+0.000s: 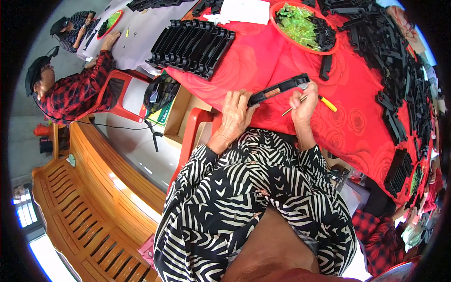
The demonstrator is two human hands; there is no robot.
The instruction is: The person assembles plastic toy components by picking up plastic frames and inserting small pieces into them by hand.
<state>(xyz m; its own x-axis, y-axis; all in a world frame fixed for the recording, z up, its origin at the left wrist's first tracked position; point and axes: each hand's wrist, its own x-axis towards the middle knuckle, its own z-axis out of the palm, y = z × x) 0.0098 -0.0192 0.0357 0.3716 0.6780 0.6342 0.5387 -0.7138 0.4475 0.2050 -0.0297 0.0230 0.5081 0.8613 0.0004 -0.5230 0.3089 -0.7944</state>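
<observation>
A long, narrow black plastic part [280, 88] with a brownish strip in its middle is held tilted above the near edge of the red-covered table. My left hand [236, 113] is closed round its left end. At the raised right end, my right hand [304, 101] grips it with bent fingers. A thin metal rod [287, 112] sticks out from the right-hand fingers. Beside that hand shows a yellow handle [328, 104]; whether rod and handle are one tool, I cannot tell.
Several ribbed black parts [192, 47] stand in rows at the far left. An orange-rimmed bowl [274, 23] holds yellow-green and black pieces. Loose black parts [376, 42] pile up at right. A person in red plaid [80, 96] sits left, near a wooden bench [80, 207].
</observation>
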